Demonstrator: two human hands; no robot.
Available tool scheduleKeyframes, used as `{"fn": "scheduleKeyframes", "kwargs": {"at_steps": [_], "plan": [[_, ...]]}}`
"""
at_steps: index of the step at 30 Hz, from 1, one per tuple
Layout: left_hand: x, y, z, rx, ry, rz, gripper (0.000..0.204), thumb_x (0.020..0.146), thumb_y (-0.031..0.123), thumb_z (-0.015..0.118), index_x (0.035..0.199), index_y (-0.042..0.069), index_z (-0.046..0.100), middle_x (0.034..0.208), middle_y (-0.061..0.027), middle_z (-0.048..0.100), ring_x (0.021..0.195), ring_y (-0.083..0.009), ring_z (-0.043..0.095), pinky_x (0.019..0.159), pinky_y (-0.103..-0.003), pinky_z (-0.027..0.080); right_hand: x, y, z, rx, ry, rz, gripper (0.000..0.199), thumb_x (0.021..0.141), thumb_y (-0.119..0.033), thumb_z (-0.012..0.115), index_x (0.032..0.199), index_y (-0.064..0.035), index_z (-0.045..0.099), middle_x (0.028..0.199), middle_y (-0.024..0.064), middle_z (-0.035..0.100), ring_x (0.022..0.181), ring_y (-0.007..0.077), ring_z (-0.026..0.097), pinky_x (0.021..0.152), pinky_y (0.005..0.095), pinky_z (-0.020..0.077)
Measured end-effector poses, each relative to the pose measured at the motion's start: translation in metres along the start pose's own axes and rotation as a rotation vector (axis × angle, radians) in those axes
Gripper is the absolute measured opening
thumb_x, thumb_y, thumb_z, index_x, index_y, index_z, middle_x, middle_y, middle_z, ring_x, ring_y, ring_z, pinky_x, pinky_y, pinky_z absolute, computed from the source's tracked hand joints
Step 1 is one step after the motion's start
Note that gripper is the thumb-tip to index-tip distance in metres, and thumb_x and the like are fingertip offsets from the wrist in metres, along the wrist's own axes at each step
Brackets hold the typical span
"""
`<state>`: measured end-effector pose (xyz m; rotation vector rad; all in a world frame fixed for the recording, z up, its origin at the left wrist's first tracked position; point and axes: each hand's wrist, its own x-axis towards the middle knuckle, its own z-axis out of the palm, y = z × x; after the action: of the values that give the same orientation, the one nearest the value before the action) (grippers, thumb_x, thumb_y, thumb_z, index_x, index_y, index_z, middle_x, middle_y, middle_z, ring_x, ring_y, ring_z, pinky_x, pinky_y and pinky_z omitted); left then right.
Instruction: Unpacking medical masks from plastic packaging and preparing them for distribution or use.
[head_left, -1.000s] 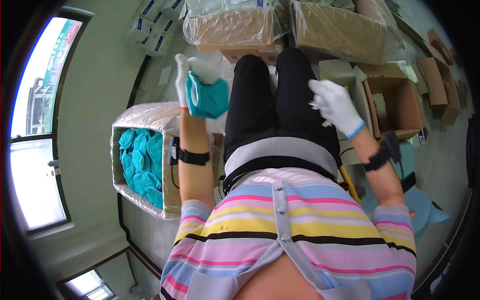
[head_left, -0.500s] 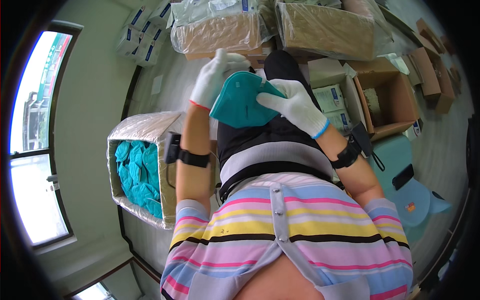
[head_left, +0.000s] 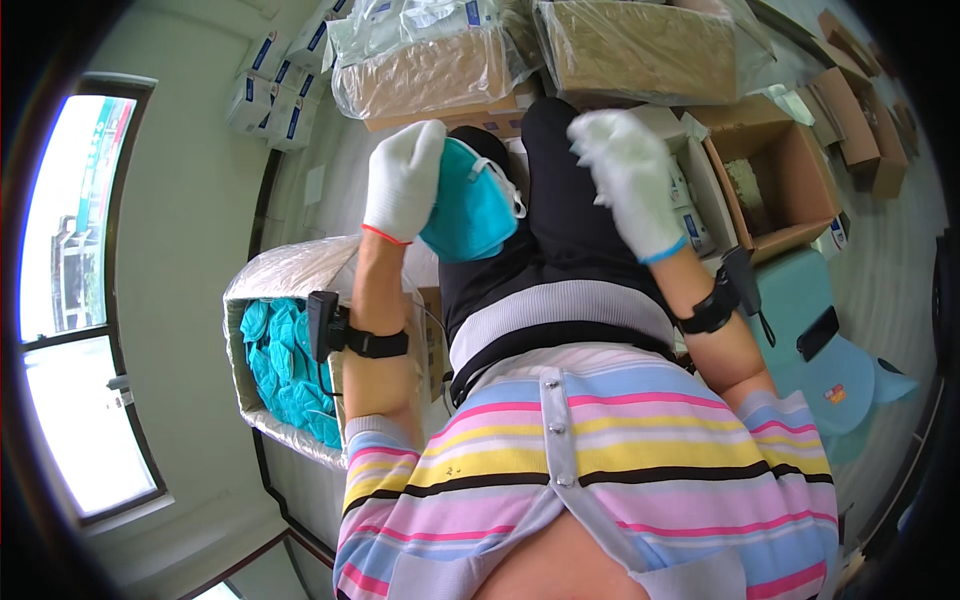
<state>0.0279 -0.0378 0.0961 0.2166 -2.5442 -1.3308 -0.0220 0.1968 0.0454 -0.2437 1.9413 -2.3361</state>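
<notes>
Over lap, left hand [head_left: 403,180] gripping 1 teal mask [head_left: 470,212]

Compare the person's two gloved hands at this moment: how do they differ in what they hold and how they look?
The left hand grips a teal face mask; the right hand holds nothing, fingers loosely spread. The left glove has a red cuff edge, the right a blue one. The right hand looks motion-blurred, the left sharper. Both wear white knit gloves and black wrist straps, raised above the lap.

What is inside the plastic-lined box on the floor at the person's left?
The plastic-lined box holds a heap of teal masks, like the teal mask in the left hand. The left forearm covers its right side, and lower layers are hidden.
</notes>
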Motion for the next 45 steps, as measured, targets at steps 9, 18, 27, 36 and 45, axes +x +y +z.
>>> {"fn": "scheduleKeyframes", "kwargs": {"at_steps": [9,18,27,36,45], "plan": [[0.001,0.035,0.018,0.279,-0.016,0.272,0.038,0.094,0.028,0.064,0.073,-0.003,0.054,0.06,-0.0143,0.04,0.055,-0.0161,0.033,0.052,-0.032,0.04,0.021,-0.015,0.034,0.11,-0.6,0.105,0.051,0.097,-0.048,0.055,0.093,0.0009,0.068,0.082,0.0054,0.066,0.078,0.0141,0.059,0.078,0.0275,0.0483],[0.002,0.009,0.019,0.166,0.111,0.196,0.036,0.092,0.024,0.065,0.07,-0.003,0.056,0.058,-0.0137,0.041,0.054,-0.0125,0.036,0.051,-0.031,0.039,0.011,-0.009,-0.004,0.124,-0.785,0.197,0.03,0.097,-0.031,0.059,0.088,-0.0028,0.066,0.071,-0.0018,0.06,0.059,0.0035,0.051,0.053,0.0194,0.0427],[0.03,-0.049,0.09,0.352,0.302,-0.071,0.031,0.078,0.034,0.063,0.067,0.006,0.068,0.066,-0.0179,0.062,0.061,-0.0337,0.062,0.06,-0.043,0.049,0.028,0.048,0.046,0.852,-0.303,0.472,0.025,0.101,-0.021,0.051,0.079,-0.0096,0.055,0.072,0.0005,0.054,0.063,0.0109,0.052,0.057,0.0251,0.044],[0.029,-0.216,-0.025,1.02,0.002,-0.611,0.037,0.088,0.038,0.052,0.096,0.01,0.075,0.106,-0.014,0.07,0.094,-0.0329,0.068,0.083,-0.041,0.053,-0.051,-0.028,0.034,0.392,-0.276,0.55,0.036,0.103,-0.035,0.042,0.073,-0.0166,0.048,0.058,-0.0037,0.042,0.038,0.0074,0.033,0.035,0.0246,0.0286],[-0.131,-0.231,-0.241,0.317,0.928,-0.718,0.069,0.094,0.055,0.048,0.122,-0.007,0.06,0.126,-0.0251,0.061,0.116,-0.0397,0.058,0.096,-0.041,0.046,-0.003,0.031,-0.004,0.275,-0.379,0.452,0.033,0.104,-0.032,0.044,0.082,-0.0096,0.054,0.088,0.0146,0.066,0.046,0.0109,0.051,0.039,0.024,0.0425]]}}
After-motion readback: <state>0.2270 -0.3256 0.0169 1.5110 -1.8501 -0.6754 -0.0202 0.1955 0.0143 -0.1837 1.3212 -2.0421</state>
